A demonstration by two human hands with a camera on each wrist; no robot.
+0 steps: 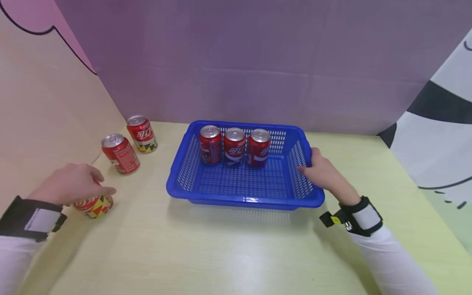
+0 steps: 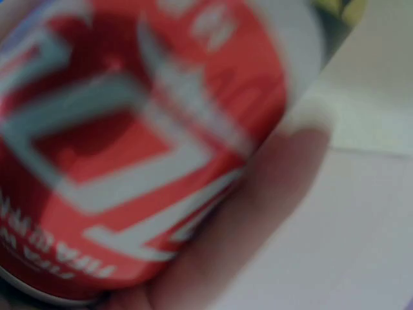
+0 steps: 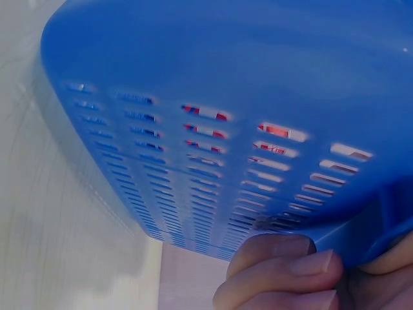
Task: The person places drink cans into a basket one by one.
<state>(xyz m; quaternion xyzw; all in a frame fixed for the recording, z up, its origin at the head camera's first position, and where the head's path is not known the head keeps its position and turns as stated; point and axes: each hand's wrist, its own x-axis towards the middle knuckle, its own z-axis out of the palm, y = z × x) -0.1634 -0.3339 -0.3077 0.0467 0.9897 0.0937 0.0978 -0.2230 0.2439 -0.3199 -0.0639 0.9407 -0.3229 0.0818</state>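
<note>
Low at the left in the head view, my left hand (image 1: 79,184) holds a red soda can (image 1: 95,207) with a yellow pattern near its base, covering its top. The left wrist view shows the red can (image 2: 129,148) filling much of the frame, with a finger (image 2: 258,194) along its side. My right hand (image 1: 324,174) grips the right rim of a blue plastic basket (image 1: 243,200), thumb inside the wall. In the right wrist view, curled fingers (image 3: 284,271) lie against the outside of the perforated basket wall (image 3: 226,45).
In the basket, three red cans stand in a row near the back wall: a left can (image 1: 211,145), a middle can (image 1: 234,146) and a right can (image 1: 259,148). Two more cans stand on the table's left side, one nearer (image 1: 121,155), one farther back (image 1: 142,134). A purple wall (image 1: 250,82) rises behind.
</note>
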